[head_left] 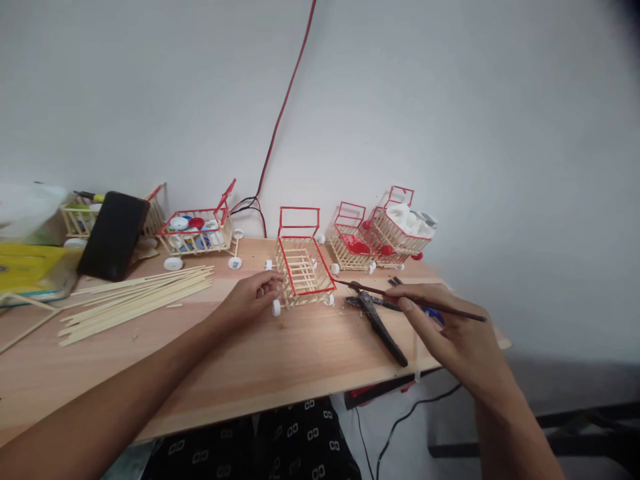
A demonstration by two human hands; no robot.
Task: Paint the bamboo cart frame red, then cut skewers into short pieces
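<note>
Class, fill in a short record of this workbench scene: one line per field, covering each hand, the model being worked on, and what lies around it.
left hand: steadies the cart at its near left side
right hand: holds a thin brush, tip at the cart's right rim
cart: bamboo sticks, red rim and handle, white wheels
pliers: flat on the table, below the brush
sticks: loose pile, left
other carts: by the wall
phone: leaning, far left

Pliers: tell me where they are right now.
In the head view the pliers lie on the wooden table, right of centre, between the stick cart and the right hand, under the paintbrush it holds.
</note>
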